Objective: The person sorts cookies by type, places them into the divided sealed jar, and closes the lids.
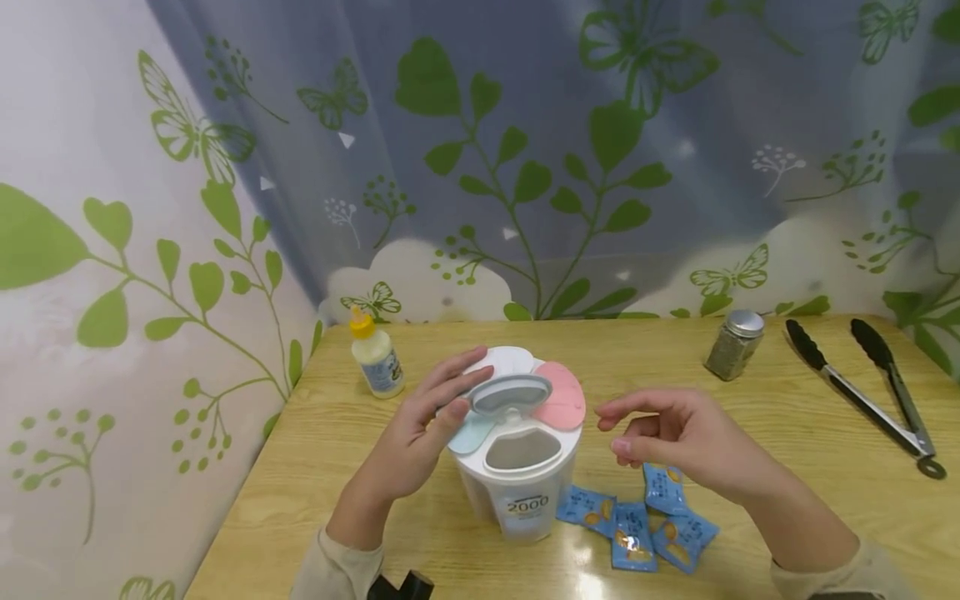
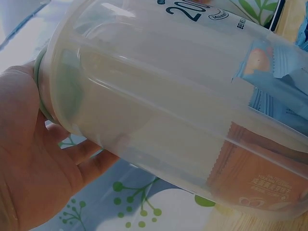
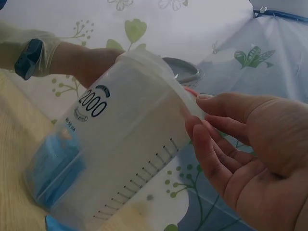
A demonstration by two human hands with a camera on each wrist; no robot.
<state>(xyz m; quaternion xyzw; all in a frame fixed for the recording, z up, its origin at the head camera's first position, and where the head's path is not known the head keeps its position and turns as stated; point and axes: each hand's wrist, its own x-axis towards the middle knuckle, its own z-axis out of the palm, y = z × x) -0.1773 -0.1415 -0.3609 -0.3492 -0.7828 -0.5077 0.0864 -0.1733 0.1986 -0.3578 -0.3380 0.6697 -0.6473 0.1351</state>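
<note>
A translucent storage container (image 1: pixel 480 492) marked 2000 stands upright on the table, its white lid carrying coloured flaps. The front grey flap (image 1: pixel 513 395) is raised over an opening; the pink flap (image 1: pixel 562 398) and light blue flap (image 1: pixel 471 435) are down. My left hand (image 1: pixel 420 429) rests against the lid's left side, fingers extended, thumb near the raised flap. Beside the pink flap, my right hand (image 1: pixel 667 429) hovers with loosely bent fingers, holding nothing. Inside the container are blue packets (image 3: pixel 60 163) and an orange packet (image 2: pixel 260 175). Several blue snack packets (image 1: pixel 633 533) lie to its right.
A yellow-capped bottle (image 1: pixel 381 362) stands at the back left. Toward the back right are a glass spice jar (image 1: pixel 733 346) and black-tipped tongs (image 1: pixel 873 404) lying spread. A leaf-patterned curtain (image 1: pixel 510 208) borders the wooden table (image 1: pixel 300 500).
</note>
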